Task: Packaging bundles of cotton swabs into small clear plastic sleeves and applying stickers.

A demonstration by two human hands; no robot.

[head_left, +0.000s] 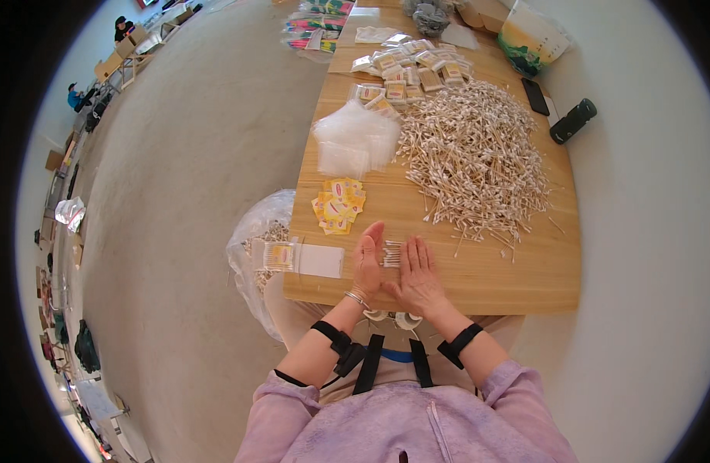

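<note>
A small row of cotton swabs (392, 254) lies side by side on the wooden table near its front edge. My left hand (366, 262) stands on its edge at the row's left, fingers stretched out and the palm turned toward the swabs. On the other side my right hand (421, 276) lies palm down with fingers straight, its inner edge against or very close to the swab ends. Neither hand is closed around anything. Left of my left hand are a white card (322, 261) and a clear bag filled with swabs (278, 255), partly over the table's left edge.
A large heap of loose swabs (478, 154) covers the right of the table (478, 289). Yellow labels (339, 205), clear empty bags (355, 139) and filled packs (401, 73) lie farther back. A phone (535, 96) and black bottle (573, 121) are by the wall.
</note>
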